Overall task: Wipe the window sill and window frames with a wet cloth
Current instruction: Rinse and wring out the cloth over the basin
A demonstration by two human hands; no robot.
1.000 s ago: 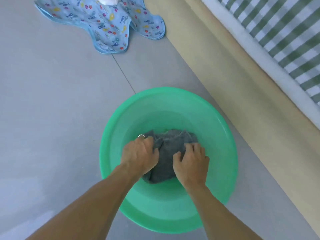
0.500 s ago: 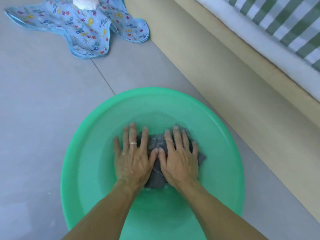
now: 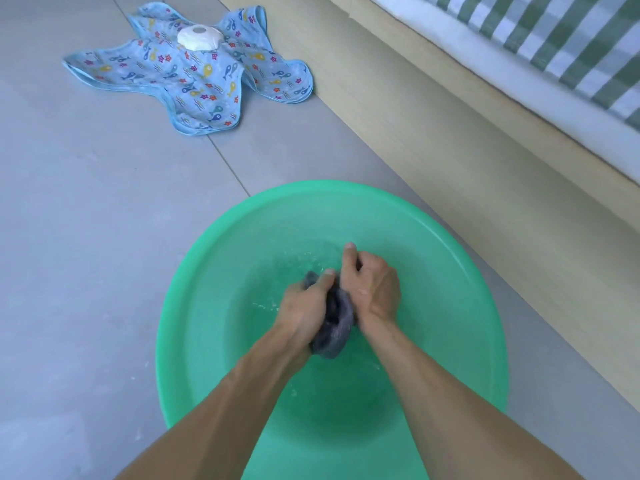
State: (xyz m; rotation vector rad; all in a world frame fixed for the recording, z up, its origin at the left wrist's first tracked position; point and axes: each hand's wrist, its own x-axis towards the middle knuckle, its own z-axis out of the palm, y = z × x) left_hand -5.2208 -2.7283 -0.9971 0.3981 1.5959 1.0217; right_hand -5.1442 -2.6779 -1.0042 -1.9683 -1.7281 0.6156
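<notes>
Both hands have gone from lying flat with fingers spread on the grey cloth (image 3: pixel 333 320), as they were half a second ago, to clenching it into a bunched roll above the basin's bottom. Left hand (image 3: pixel 304 306) grips the near and left part of the cloth, fingers curled round it, thumb along the top. Right hand (image 3: pixel 372 287) grips the far right part, fingers wrapped, one fingertip raised. A dark tuft of cloth shows beyond the left thumb, and a rounded fold hangs below between the wrists.

Cloth and hands are inside the green plastic basin (image 3: pixel 214 271), which holds shallow water; small white flecks show on the water near the hands.

Basin stands on a grey tiled floor (image 3: pixel 86 237) with one grout line running diagonally toward it. To the right, just beside the basin, runs a pale wooden bed side (image 3: pixel 467 140), topped by a white mattress edge and green-and-white striped bedding (image 3: pixel 554 39).

Well apart at far left lies a blue fish-and-star print fabric piece (image 3: pixel 194 81), spread on the floor, its right lobe near the wooden side. On it sits a white rounded object (image 3: pixel 199 38).

No readable writing or brand marks are seen.
</notes>
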